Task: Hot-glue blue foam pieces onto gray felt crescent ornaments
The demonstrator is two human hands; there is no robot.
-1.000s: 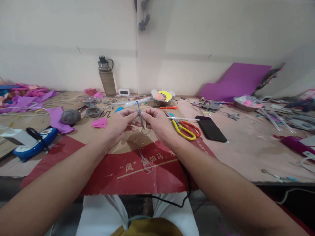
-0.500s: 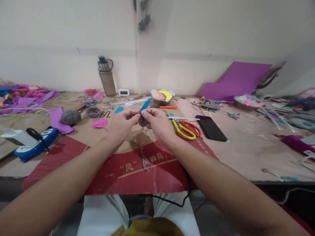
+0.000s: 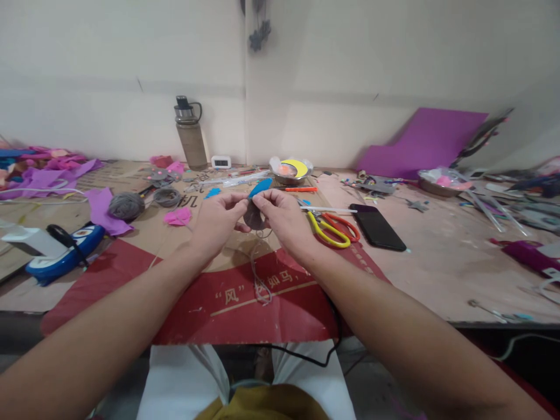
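Note:
My left hand (image 3: 222, 221) and my right hand (image 3: 278, 219) meet over the cardboard, both closed on one small craft piece. A blue leaf-shaped piece (image 3: 261, 187) sticks up between the fingertips. Below it hangs a rounded grey piece (image 3: 254, 217), partly covered by my fingers. How the two parts are joined is hidden. A thin grey string (image 3: 256, 274) trails down from the grey piece onto the red print and ends in a loop. Right of my right hand lie yellow-and-red-handled pliers or scissors (image 3: 329, 232), their tips partly hidden.
A black phone (image 3: 377, 227) lies to the right, a white stick (image 3: 330, 209) beside it. Behind are a bowl (image 3: 291, 172), a bottle (image 3: 191, 134) and a small clock (image 3: 221, 162). Grey yarn (image 3: 126, 206), pink felt (image 3: 178, 217) and a blue power strip (image 3: 65, 254) lie left.
The piece has turned from edge-on to show its blue and grey faces, and the blue part now tilts further right. Both hands keep hold in nearly the same place.

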